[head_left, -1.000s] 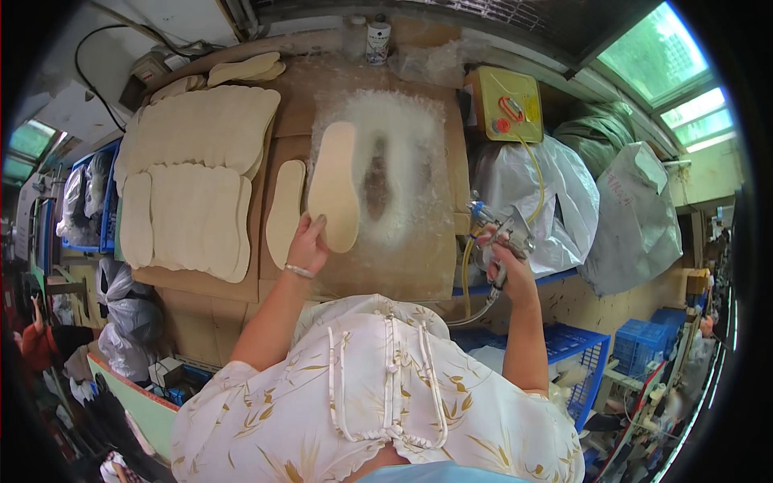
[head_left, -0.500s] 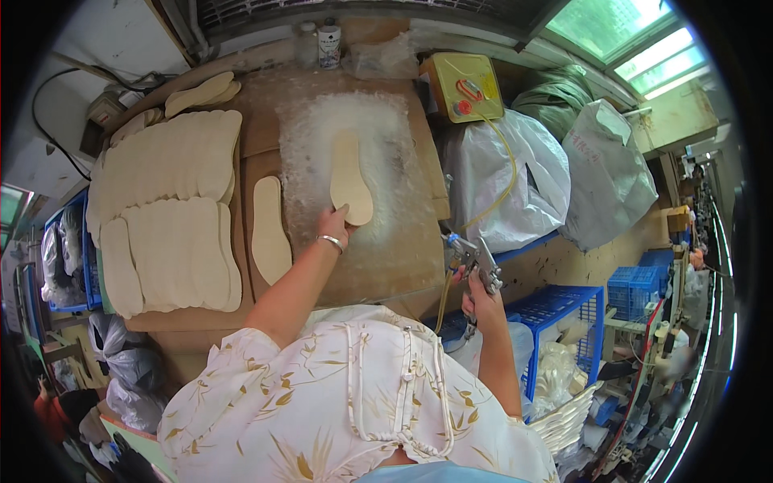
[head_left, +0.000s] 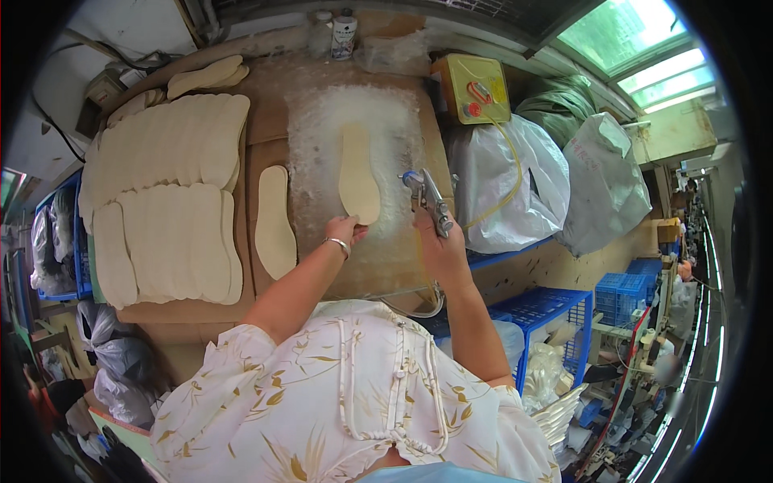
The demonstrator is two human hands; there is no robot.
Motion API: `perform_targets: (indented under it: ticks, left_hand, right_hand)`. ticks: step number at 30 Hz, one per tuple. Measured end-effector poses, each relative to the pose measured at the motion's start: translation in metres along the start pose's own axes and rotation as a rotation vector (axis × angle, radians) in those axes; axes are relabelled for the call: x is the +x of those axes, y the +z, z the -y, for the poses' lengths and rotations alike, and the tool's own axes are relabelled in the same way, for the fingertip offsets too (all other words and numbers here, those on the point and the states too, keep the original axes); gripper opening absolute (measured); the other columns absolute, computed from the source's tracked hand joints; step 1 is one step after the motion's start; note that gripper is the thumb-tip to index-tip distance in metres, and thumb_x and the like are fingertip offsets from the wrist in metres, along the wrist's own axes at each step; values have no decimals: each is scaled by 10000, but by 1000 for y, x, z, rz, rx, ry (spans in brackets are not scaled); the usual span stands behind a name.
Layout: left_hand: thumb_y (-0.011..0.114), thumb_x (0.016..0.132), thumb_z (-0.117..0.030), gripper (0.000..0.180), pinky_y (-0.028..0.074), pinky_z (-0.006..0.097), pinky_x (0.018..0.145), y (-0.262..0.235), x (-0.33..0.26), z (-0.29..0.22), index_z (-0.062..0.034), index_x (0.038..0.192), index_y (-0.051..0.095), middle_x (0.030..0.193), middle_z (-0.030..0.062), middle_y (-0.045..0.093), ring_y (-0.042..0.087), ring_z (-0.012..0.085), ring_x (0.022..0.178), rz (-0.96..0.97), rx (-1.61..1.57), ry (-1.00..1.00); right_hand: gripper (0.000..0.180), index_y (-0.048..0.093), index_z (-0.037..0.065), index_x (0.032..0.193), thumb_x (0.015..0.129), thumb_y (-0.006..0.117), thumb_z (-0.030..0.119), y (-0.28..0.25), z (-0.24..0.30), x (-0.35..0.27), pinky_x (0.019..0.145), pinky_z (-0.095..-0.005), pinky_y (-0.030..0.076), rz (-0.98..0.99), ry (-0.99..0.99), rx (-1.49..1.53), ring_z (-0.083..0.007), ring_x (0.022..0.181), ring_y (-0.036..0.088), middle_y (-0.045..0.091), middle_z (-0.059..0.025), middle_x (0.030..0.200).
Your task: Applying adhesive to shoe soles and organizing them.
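A cream insole (head_left: 357,173) lies on a whitish, residue-crusted patch (head_left: 310,153) of the brown work board. My left hand (head_left: 347,231) is closed on the insole's near end, fingertips pinching its edge. Over the right part of the board, my right hand (head_left: 442,245) grips a metal spray gun (head_left: 431,193), whose blue-ringed nozzle points left towards the insole without touching it. A second insole (head_left: 275,225) lies by itself to the left of the patch. Further left, overlapping rows of insoles (head_left: 173,241) cover the cardboard.
A yellow can (head_left: 477,84) with a hose (head_left: 515,173) stands at the back right beside a white sack (head_left: 511,181). A bottle (head_left: 344,36) stands at the back edge. To my right is a blue crate (head_left: 551,310). More insoles (head_left: 208,75) lie at the back left.
My right hand has lifted the spray gun up and to the left, from beside the board's right edge to over it. My left hand still holds the insole's near end.
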State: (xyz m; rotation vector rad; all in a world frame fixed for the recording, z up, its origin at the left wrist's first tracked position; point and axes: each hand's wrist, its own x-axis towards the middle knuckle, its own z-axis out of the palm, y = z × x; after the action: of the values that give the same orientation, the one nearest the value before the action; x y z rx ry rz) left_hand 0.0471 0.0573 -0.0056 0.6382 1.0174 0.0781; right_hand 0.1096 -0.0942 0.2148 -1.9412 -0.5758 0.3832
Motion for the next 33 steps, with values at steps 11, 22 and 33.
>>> perform_targets:
  ticks: [11,22,33]
  left_hand:
    - [524,904,-123,200,567,301,647,-12,1,-5,29,1025,574,940,120,643,654,209,772,10,67,-81]
    - [526,903,-136,213,573,318,648,-13,-4,-4,21,1043,562,948,127,641,658,236,784,-12,125,-77]
    - [534,895,-135,219,573,315,632,-10,-9,-5,19,1048,561,960,133,635,658,244,780,-21,117,-78]
  right_hand:
    - [245,569,17,942,943,573,262,10,-7,4,580,-308,412,-40,10,3,-160,615,456,505,-68,680]
    - [252,566,20,941,939,580,272,8,-8,6,574,-299,408,-36,-1,-6,-154,611,455,502,-65,674]
    - [286,571,23,930,939,574,309,9,-15,6,574,-306,418,-28,14,-1,-156,608,484,518,-76,664]
